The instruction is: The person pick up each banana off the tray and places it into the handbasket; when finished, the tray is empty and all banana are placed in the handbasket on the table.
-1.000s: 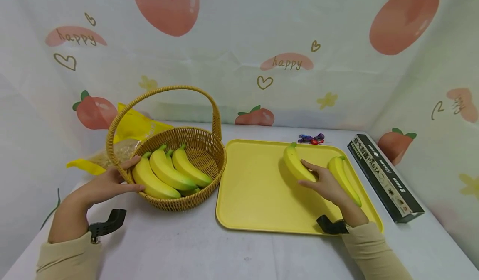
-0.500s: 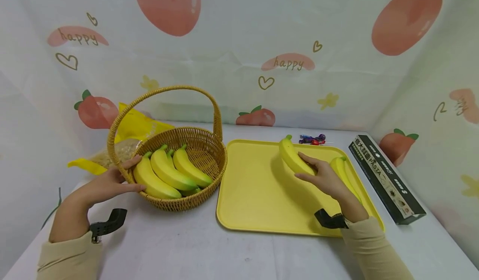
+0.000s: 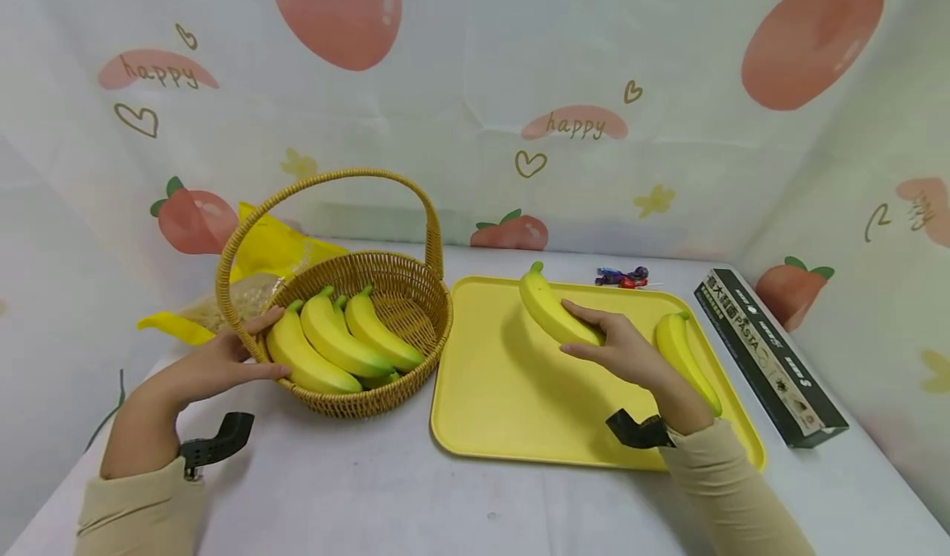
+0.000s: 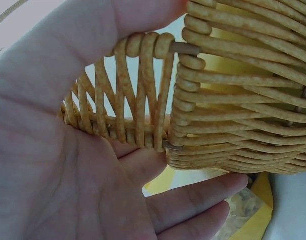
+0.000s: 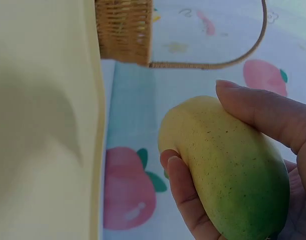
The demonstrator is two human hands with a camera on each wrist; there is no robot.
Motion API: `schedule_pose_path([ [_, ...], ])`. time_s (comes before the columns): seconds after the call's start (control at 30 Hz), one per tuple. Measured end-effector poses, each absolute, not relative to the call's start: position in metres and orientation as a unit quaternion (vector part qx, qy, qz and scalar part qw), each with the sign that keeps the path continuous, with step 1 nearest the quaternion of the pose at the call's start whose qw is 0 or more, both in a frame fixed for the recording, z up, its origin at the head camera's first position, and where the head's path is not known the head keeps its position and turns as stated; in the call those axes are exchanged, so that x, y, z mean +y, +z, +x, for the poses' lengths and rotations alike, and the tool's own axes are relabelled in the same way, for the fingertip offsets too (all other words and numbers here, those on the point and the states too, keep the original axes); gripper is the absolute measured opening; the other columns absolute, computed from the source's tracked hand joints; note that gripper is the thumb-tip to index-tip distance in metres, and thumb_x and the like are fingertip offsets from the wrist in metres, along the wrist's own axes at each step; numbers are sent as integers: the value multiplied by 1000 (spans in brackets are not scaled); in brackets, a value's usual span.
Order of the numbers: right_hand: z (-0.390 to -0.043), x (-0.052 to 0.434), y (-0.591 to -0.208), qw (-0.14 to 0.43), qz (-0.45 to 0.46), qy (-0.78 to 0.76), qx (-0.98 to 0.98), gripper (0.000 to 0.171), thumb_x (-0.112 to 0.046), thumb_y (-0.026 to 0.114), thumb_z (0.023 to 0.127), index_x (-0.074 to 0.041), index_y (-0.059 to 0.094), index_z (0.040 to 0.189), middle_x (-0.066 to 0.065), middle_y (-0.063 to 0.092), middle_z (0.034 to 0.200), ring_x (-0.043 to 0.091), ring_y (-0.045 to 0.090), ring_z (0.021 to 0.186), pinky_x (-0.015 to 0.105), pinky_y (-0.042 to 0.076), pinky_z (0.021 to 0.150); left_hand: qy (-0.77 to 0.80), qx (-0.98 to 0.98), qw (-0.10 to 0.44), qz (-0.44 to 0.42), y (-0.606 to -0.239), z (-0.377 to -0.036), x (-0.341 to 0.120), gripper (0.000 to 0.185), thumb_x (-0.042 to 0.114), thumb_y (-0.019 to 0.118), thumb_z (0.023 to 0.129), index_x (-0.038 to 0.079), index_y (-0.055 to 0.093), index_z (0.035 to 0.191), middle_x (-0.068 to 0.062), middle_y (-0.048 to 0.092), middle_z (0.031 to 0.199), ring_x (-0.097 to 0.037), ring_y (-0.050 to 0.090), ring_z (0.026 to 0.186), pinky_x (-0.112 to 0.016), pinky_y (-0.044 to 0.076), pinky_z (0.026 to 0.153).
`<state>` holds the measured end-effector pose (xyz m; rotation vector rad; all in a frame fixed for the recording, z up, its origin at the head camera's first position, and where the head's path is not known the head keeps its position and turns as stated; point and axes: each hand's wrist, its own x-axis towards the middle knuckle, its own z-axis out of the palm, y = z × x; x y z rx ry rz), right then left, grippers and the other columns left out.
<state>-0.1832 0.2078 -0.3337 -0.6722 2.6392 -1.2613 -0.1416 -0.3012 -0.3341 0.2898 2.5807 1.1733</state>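
A person's right hand (image 3: pixel 623 354) grips a yellow banana (image 3: pixel 552 310) by its lower end, fingers (image 5: pixel 185 197) and thumb wrapped round the fruit, which is lifted clear above the yellow tray (image 3: pixel 505 407), its stem end pointing away from the fingers toward the back wall. The right wrist view shows the fruit's green-tinged end seated in the palm, thumb on top and a fingertip curled beneath. A second banana (image 3: pixel 686 358) lies on the tray just beside the back of that hand, on the side away from the basket.

The left hand (image 3: pixel 215 362) holds the near rim of the wicker basket (image 3: pixel 404 292), thumb over the woven edge and the fingers (image 4: pixel 193 192) stretched under the wall, as the left wrist view shows at close range. Several bananas (image 3: pixel 330 346) lie side by side in the basket, just past the thumb, stems pointing to the rear. The basket touches or nearly touches the tray's edge on the white worktop (image 3: pixel 386 490).

Behind the basket, beyond the left fingers, sits a yellow bag (image 3: pixel 275 251). Past the tray lie some wrapped sweets (image 3: pixel 622 276), and a dark pasta box (image 3: pixel 772 354) lies along the tray's far side.
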Motion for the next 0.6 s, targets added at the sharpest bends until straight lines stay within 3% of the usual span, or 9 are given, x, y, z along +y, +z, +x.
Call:
schedule_pose_path([
  [0.13,-180,196,-326,75,-251,-422,868,65,-17,67,86,-3,36,142,20,57,123,9,47,72,20,40,63,411,894,145,102,-335,-142,-302,91,24,66,86,7,3,150,-33,9,151,-58,20,130,-68,27,99],
  [0.2,-179,191,-322,78,-263,-417,866,64,-17,66,86,-3,37,141,17,60,105,8,43,66,21,39,60,408,896,143,103,-335,-142,-302,91,24,66,87,6,3,150,-33,10,150,-58,21,130,-68,27,99],
  [0.3,-177,182,-318,82,-279,-409,865,64,-16,67,86,-4,38,141,7,53,83,8,39,62,21,37,58,404,898,143,104,-335,-143,-303,91,25,66,87,6,3,150,-34,10,150,-58,22,130,-68,28,99],
  [0.37,-177,175,-316,85,-292,-404,863,63,-16,67,86,-4,39,141,4,47,76,7,39,61,20,37,58,403,898,142,104,-335,-143,-303,91,25,66,87,6,3,150,-33,11,150,-58,22,130,-68,28,99],
  [0.43,-178,168,-314,86,-310,-397,860,63,-16,67,85,-4,39,140,4,50,79,8,40,63,20,38,59,401,899,143,103,-335,-142,-302,91,26,66,87,7,3,150,-33,10,150,-58,22,129,-67,28,98],
  [0.5,-179,161,-311,88,-332,-387,856,63,-17,67,85,-4,39,140,8,60,94,8,45,69,19,40,64,402,899,142,103,-335,-142,-302,91,25,66,86,7,3,150,-33,11,150,-57,23,129,-67,28,98],
  [0.6,-183,150,-308,94,-365,-368,850,63,-20,67,86,-5,40,140,11,62,113,8,47,76,19,41,68,401,899,142,101,-335,-142,-301,91,26,66,86,7,3,150,-33,11,150,-57,23,129,-67,29,98],
])
